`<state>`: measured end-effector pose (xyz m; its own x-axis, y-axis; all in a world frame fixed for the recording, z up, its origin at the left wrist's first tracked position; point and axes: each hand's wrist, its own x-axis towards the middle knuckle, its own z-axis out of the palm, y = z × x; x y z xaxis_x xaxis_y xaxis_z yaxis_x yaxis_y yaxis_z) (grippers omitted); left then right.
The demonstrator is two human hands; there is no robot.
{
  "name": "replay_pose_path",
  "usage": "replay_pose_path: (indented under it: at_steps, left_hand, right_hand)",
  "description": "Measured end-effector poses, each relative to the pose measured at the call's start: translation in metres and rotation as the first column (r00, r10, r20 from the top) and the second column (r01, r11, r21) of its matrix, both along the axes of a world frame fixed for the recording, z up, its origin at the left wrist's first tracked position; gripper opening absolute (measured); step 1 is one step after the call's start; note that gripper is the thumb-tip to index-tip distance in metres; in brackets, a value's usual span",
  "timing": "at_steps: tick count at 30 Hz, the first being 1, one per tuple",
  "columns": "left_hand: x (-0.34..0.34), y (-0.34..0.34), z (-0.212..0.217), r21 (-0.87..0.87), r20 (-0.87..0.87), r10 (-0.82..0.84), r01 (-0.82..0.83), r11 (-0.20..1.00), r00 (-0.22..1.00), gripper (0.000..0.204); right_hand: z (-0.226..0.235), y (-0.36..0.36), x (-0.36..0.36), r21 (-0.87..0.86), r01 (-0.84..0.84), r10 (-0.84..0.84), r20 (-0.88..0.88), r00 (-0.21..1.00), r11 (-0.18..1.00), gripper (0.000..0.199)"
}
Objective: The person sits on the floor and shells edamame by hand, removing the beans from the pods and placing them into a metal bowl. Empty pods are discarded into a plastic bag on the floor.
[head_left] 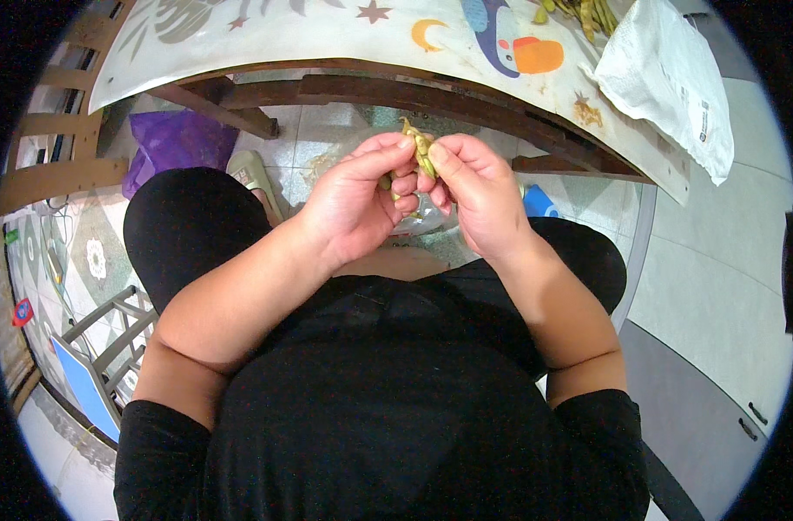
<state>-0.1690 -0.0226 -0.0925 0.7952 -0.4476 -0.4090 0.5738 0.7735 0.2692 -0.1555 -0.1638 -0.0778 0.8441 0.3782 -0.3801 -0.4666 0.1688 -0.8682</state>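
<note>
Between my two hands, held above my lap just below the table edge, is a yellow-green bean pod. My left hand is closed, its thumb and forefinger pinching the pod's left side. More yellow-green shows among its curled fingers, but how many pods are there I cannot tell. From the other side my right hand grips the pod between thumb and bent fingers. The fingertips of both hands nearly touch, and they hide part of the pod. Several loose bean pods lie on the table at the far right.
A wooden table with a printed cover stands in front of me. A white plastic bag hangs over its right corner. On the floor are a purple bag and a blue item. A metal-framed stool is at the left.
</note>
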Motion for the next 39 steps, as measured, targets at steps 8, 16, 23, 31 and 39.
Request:
replay_pose_path:
  at_steps: [8,16,23,31,39]
  left_hand:
    - [-0.004,-0.007,-0.002,0.273,0.041,0.012,-0.023,0.962,0.999,0.013]
    - [-0.009,-0.012,-0.008,0.398,0.117,0.001,-0.048,0.916,0.993,0.012]
    - [-0.008,-0.013,-0.004,0.37,0.067,-0.021,-0.005,0.929,0.998,0.013]
    - [-0.006,-0.006,-0.012,0.093,-0.013,-0.076,0.077,0.993,0.997,0.01]
    - [-0.008,-0.005,-0.005,0.463,0.08,-0.12,0.07,0.884,0.99,0.014]
  right_hand:
    - [0.003,0.002,0.0,-0.142,0.081,-0.066,0.108,0.992,0.986,0.014]
    - [0.0,-0.005,0.003,-0.032,0.138,-0.14,-0.091,0.986,0.99,0.013]
    - [0.0,-0.008,0.004,0.011,0.15,-0.147,-0.156,0.977,0.989,0.012]
    - [0.003,-0.01,0.004,-0.029,0.127,-0.13,-0.136,0.982,0.991,0.012]
    - [0.006,-0.006,0.001,-0.12,0.058,-0.072,-0.114,0.991,0.991,0.011]
